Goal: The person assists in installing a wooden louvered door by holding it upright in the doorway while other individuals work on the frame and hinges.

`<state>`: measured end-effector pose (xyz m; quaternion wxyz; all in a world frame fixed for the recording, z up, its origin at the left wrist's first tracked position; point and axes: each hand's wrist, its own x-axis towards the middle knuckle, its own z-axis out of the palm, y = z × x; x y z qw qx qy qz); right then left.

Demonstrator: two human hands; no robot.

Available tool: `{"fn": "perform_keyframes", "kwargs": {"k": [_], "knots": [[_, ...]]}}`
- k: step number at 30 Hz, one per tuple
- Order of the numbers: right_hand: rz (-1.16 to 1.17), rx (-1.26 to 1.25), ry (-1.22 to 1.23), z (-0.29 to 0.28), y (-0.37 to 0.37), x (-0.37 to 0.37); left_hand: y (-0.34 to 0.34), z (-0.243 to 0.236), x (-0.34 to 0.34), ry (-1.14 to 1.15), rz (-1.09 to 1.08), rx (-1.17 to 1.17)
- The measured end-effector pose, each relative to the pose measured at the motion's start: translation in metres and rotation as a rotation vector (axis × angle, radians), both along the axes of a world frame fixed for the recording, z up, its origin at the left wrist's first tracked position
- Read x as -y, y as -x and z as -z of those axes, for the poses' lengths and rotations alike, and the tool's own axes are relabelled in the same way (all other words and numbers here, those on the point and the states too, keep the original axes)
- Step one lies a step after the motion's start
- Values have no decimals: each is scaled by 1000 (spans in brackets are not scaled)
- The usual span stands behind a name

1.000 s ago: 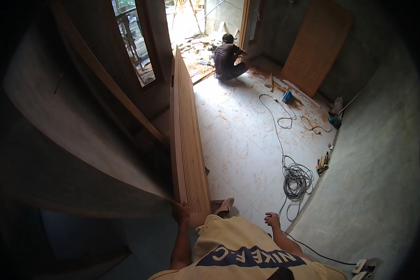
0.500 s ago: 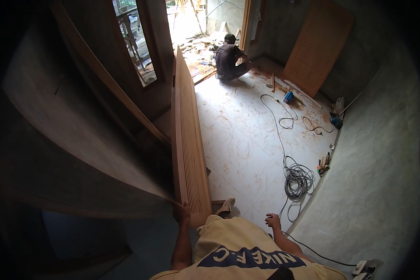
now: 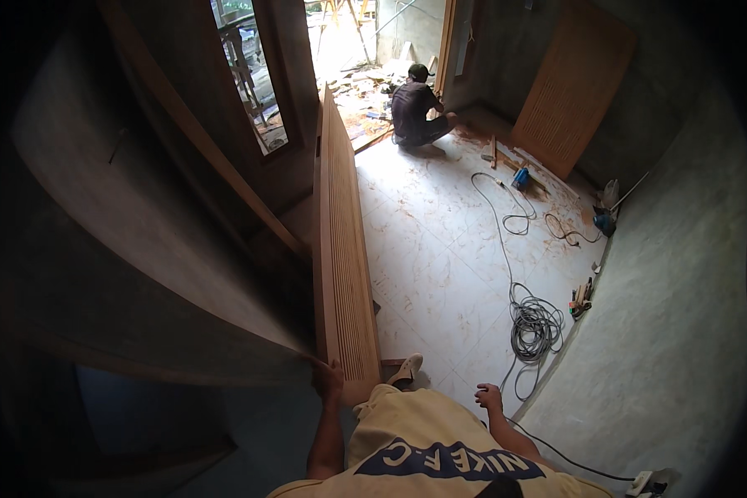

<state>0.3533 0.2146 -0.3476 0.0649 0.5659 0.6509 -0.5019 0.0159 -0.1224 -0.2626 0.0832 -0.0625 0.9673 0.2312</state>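
A long wooden door (image 3: pixel 349 290) with a grooved face stands on its long edge at my left, stretching from beside me toward the bright doorway. At its near end, my left hand (image 3: pixel 329 383) grips the edge, close to the corner of the grey wall (image 3: pixel 249 332); some of its fingers are hidden. My right hand (image 3: pixel 489 397) hangs over the floor at my right side, fingers loosely bent and apart, with nothing visible in it. Nearest to that hand lies a coil of grey cable (image 3: pixel 535 328). My shoe (image 3: pixel 409 367) is beside the door's near end.
A person (image 3: pixel 415 108) squats by the doorway. On the dusty tiled floor (image 3: pixel 423 249) lie a blue power tool (image 3: pixel 520 178), wood strips (image 3: pixel 548 180) and cords. Another wooden door (image 3: pixel 574 91) leans at the back right. Hand tools (image 3: pixel 581 299) rest along the right wall (image 3: pixel 672 290).
The whole view has shifted slightly, so the room sits a little further right and lower. My left hand stays on the door; my right hand has barely moved.
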Motion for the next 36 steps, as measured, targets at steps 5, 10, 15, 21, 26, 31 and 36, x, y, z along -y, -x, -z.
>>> {"fn": "perform_keyframes", "kwargs": {"k": [5, 10, 15, 21, 26, 31, 36], "knots": [[4, -8, 2, -2, -2, 3, -1, -14, -2, -28, 1, 50], [43, 14, 14, -5, -4, 6, -1, -23, -7, -53, -5, 69], [30, 23, 9, -9, 0, 5, -2, -11, 0, -42, -11, 13], [36, 0, 5, -8, 0, 1, -2, -27, -8, -36, -14, 75], [20, -22, 9, -3, 2, 0, -3, 3, 0, -2, -2, -4], [26, -8, 38, -3, -2, 5, 0, 12, 0, 35, 26, -23], [-113, 19, -119, 26, -14, -8, -2, 20, 7, -14, 14, 12]]}}
